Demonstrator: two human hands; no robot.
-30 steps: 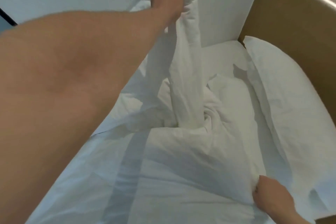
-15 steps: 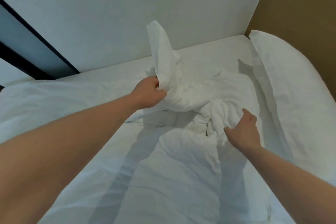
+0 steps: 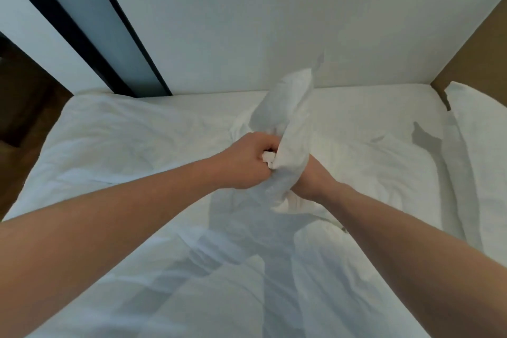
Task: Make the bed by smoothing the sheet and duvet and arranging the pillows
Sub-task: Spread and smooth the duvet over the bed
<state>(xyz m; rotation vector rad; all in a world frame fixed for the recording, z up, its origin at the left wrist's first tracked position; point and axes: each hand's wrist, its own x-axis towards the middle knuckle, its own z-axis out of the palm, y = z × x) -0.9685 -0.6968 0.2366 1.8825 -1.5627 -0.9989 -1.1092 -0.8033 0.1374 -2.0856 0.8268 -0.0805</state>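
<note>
One duvet (image 3: 142, 145), one pillow (image 3: 482, 129); left hand (image 3: 247, 162) and right hand (image 3: 310, 181) both clench one bunched duvet corner rising above the fingers

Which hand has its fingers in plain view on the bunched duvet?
The left hand: its curled fingers grip the raised duvet in plain sight. The right hand is mostly hidden behind that fold.
</note>
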